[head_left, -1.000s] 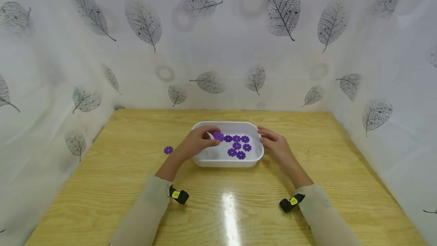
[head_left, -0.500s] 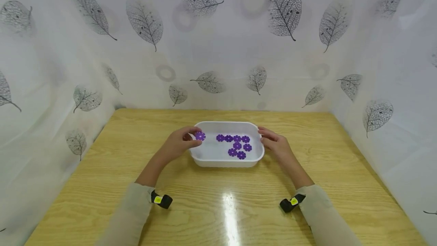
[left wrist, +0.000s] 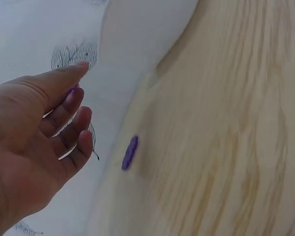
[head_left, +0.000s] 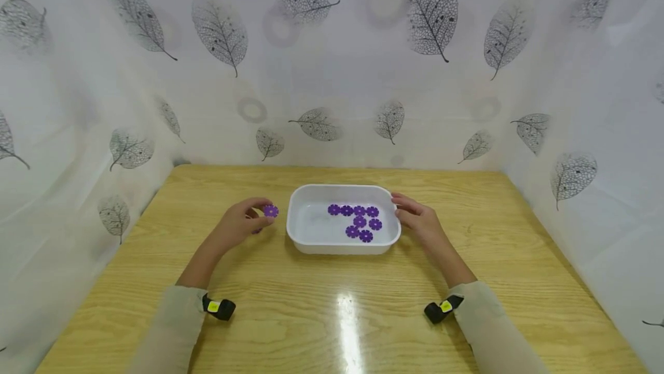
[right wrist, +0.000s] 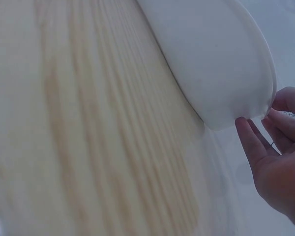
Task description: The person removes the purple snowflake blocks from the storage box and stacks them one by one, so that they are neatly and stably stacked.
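In the head view my left hand (head_left: 244,223) is just left of the white tray, above the table. Between thumb and fingers it pinches a purple flower-shaped disc (head_left: 271,211); the left wrist view shows only a sliver of it. Beneath that hand a second purple disc (left wrist: 130,153) lies on the table, mostly hidden in the head view. My right hand (head_left: 421,221) touches the right end of the white plastic tray (head_left: 342,248); in the right wrist view its fingertips (right wrist: 242,122) rest against the outer wall and rim. Several purple discs (head_left: 359,222) lie in the tray's right half.
The tray stands on a light wooden table (head_left: 290,310). Behind and on both sides hangs a pale curtain (head_left: 342,86) printed with dark leaves. Each wrist bears a small black camera (head_left: 222,308).
My left hand has moved left out of the tray, carrying a purple disc over its left rim to above the loose disc. My right hand has stayed at the tray's right end.
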{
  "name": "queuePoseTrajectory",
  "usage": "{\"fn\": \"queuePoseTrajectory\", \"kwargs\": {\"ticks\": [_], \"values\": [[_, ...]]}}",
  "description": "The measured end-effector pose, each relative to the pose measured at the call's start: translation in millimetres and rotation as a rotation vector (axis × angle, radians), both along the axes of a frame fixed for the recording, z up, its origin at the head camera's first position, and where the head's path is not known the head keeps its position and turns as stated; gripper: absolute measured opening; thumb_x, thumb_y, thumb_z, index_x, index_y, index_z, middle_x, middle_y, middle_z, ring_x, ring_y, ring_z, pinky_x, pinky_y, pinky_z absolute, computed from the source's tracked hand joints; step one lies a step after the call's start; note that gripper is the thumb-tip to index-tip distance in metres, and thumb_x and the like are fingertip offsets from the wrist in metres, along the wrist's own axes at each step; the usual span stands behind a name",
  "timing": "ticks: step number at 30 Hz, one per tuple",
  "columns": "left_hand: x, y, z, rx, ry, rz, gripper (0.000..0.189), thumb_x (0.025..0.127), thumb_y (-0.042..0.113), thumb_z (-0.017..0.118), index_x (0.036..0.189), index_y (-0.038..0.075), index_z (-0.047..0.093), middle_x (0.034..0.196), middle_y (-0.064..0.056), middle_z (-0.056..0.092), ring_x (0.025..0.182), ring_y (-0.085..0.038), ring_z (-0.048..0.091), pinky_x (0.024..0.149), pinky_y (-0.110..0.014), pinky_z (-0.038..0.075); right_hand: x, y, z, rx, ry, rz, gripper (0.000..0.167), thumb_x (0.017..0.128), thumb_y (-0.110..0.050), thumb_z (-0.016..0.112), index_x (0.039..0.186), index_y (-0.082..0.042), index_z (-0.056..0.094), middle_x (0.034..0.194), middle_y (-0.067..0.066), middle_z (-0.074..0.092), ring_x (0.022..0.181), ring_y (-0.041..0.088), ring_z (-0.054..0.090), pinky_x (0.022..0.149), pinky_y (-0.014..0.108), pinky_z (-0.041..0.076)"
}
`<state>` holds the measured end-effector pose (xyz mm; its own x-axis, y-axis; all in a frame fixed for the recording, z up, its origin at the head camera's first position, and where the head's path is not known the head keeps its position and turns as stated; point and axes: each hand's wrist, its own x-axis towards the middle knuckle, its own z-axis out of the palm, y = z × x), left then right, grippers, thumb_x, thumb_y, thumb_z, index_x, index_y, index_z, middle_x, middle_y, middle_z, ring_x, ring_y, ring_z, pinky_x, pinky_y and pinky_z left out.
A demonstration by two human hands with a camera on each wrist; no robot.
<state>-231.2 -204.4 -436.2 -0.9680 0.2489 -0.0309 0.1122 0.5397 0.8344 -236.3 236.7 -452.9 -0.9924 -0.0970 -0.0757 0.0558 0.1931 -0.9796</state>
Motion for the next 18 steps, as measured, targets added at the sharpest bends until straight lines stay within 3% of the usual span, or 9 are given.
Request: {"fn": "queuePoseTrajectory", "kwargs": {"ticks": [6,14,18], "values": [[-2.3,-19.1,-10.4,-0.093,0.006,0.011,0.051,0.096,0.032,0.069,0.138,0.006,0.058,0.125,-0.017,0.062,0.104,-0.028,0.059,0.076,-0.033,0.053,0.3,-0.6,0.3,-0.025,0.003,0.000,0.043,0.100,-0.018,0.061,0.141,-0.005,0.058,0.158,0.000,0.044,0.142,0.025,0.045,0.096,0.017,0.050],[-4.6,-31.6,-22.9,-0.160,0.009,-0.004,0.047,0.096,0.026,0.070,0.134,0.001,0.059,0.128,-0.021,0.062,0.113,-0.035,0.060,0.094,-0.049,0.052,0.1,-1.5,-0.6,-0.035,0.008,-0.008,0.043,0.100,-0.017,0.062,0.140,-0.005,0.058,0.158,0.001,0.044,0.141,0.025,0.046,0.097,0.018,0.050],[-4.8,-35.0,-26.3,-0.172,0.007,-0.017,0.046,0.096,0.024,0.069,0.133,0.000,0.060,0.129,-0.022,0.061,0.114,-0.035,0.059,0.096,-0.052,0.049,0.8,-1.1,-0.4,-0.033,0.016,-0.008,0.043,0.100,-0.017,0.062,0.140,-0.004,0.058,0.158,0.001,0.044,0.141,0.025,0.046,0.097,0.017,0.050]]}}
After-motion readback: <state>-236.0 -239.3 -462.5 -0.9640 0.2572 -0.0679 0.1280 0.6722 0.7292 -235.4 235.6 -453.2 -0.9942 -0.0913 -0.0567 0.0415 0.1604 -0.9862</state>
